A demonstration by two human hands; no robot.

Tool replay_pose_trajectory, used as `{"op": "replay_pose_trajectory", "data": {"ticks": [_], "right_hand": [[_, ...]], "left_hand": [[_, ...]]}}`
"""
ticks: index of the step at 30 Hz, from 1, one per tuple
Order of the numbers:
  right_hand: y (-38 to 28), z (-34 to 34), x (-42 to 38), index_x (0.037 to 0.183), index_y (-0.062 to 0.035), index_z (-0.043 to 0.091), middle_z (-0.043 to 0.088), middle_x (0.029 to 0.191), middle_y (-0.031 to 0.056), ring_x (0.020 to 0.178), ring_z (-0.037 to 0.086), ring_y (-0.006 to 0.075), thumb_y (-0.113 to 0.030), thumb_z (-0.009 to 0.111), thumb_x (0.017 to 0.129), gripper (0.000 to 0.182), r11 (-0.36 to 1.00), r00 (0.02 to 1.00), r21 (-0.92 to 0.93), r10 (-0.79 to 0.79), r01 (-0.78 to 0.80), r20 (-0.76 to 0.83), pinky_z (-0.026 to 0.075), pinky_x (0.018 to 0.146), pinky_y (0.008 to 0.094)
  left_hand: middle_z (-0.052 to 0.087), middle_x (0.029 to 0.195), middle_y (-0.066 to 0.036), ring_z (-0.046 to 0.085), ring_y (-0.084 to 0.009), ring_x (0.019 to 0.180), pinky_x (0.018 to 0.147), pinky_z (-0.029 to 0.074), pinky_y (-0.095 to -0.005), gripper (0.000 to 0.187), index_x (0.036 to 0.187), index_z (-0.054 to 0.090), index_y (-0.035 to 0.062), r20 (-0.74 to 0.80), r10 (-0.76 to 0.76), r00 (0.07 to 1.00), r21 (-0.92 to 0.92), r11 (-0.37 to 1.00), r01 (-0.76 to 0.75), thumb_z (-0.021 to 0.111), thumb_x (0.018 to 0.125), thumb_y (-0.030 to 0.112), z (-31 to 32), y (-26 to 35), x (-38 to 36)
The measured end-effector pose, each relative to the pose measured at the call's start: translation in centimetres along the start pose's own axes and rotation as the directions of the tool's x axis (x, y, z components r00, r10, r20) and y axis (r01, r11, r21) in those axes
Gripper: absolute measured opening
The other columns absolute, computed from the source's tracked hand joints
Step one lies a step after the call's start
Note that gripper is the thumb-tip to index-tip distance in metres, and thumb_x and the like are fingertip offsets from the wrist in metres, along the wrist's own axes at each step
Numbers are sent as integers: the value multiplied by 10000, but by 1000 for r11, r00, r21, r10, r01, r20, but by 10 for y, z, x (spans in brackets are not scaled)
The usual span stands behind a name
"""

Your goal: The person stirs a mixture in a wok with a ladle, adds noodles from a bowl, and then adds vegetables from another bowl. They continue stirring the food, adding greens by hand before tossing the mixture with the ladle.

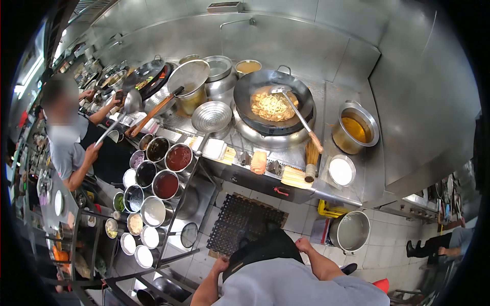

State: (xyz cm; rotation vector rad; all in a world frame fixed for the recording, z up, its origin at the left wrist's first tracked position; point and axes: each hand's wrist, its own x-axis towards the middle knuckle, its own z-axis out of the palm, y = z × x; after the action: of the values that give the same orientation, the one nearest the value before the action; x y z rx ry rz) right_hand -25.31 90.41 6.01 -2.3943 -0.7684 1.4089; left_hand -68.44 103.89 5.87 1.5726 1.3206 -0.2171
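Left hand (220, 263) and right hand (303, 245) hanging near the waist (261, 255), grips too small to tell, ladle (299, 113) leaning in wok (244, 98) of noodles (273, 106)

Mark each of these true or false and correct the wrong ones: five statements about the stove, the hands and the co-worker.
1. A ladle leans in the wok with noodles. True.
2. The left hand grips that ladle's handle. False: the hand is down near the waist, and nobody holds the handle.
3. The pot of amber liquid stands to the wok's right. True.
4. The perforated strainer sits inside the wok. False: it is to the wok's left.
5. The co-worker holds a long-handled ladle. True.
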Motion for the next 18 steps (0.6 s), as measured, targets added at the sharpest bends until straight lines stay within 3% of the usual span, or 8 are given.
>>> {"op": "replay_pose_trajectory", "data": {"ticks": [3,8,10,11,13,18], "right_hand": [[10,7,-10,722,-11,629,556,537,95,431,516,173,-163,486,734,209,1000,999,20,16,-16,29,418,402,309],[14,17,-16,672,-4,604,543,523,92,409,495,162,-141,458,731,209,999,999,-8,37,-37,29,395,381,301],[13,19,-14,626,-12,630,596,589,163,557,599,256,-143,476,650,204,991,999,-130,32,-28,23,480,551,358],[13,20,-14,626,-12,630,596,589,163,557,599,256,-143,476,650,204,991,999,-130,32,-29,23,480,551,358],[17,22,-9,570,-31,580,503,458,65,383,468,144,-107,463,662,167,983,996,-163,-85,86,16,355,368,294],[6,25,-12,561,-37,574,496,444,59,370,455,141,-115,476,652,155,995,995,-53,-89,86,-41,344,360,296]], "left_hand": [[607,905,-212,576,-338,917,815,448,-386,309,871,627,12,-39,-109,993,36,993,111,489,739,255,0,-30,-10],[593,934,-223,560,-353,934,832,438,-397,316,872,629,11,-29,-163,986,32,986,164,467,749,253,6,-62,-15],[591,939,-224,557,-355,935,834,437,-397,318,877,627,12,-13,-165,986,25,986,166,463,752,254,7,-63,-15],[590,943,-225,557,-356,934,835,436,-396,323,881,625,10,-2,-147,989,48,988,147,469,752,262,7,-63,-14],[588,948,-226,557,-356,932,837,435,-396,329,886,623,8,11,-129,992,71,989,127,476,753,271,5,-60,-12],[597,945,-220,561,-340,949,831,440,-370,346,913,626,14,24,-70,997,22,997,70,494,759,295,-5,-24,-8]]}}
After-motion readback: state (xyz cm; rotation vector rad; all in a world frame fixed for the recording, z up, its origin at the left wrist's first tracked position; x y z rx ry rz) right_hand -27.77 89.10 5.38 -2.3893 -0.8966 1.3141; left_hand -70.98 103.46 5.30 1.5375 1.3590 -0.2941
